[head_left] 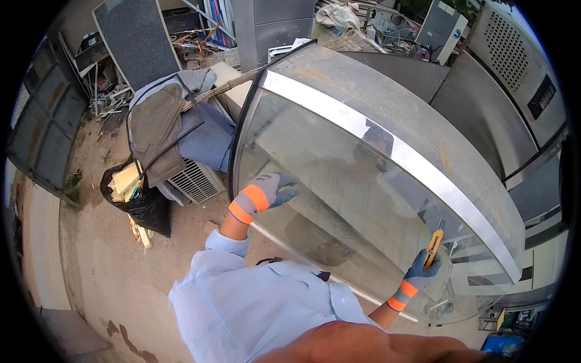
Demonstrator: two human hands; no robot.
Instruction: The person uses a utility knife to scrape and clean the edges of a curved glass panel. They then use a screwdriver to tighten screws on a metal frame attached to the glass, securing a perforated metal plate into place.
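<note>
A large glass display case (339, 224) with a bright metal trim strip and a dusty metal top stands in front of me. My left hand (275, 189), in a grey glove with an orange-banded cuff, is over the left part of the glass. Its fingers are apart and hold nothing; whether they touch the pane I cannot tell. Toward the right end of the case, my right hand (422, 270), gloved the same way, grips a yellow utility knife (434, 247). The knife points up and away from me, over the glass, with its thin blade out.
To the left, a black bag (145, 209) stuffed with yellow foam sits beside a vented appliance unit (196, 180) under mats and cloth. Scrap and a dark panel (137, 42) lie behind. A metal gate (47, 115) is at far left, a perforated steel appliance (508, 54) at far right.
</note>
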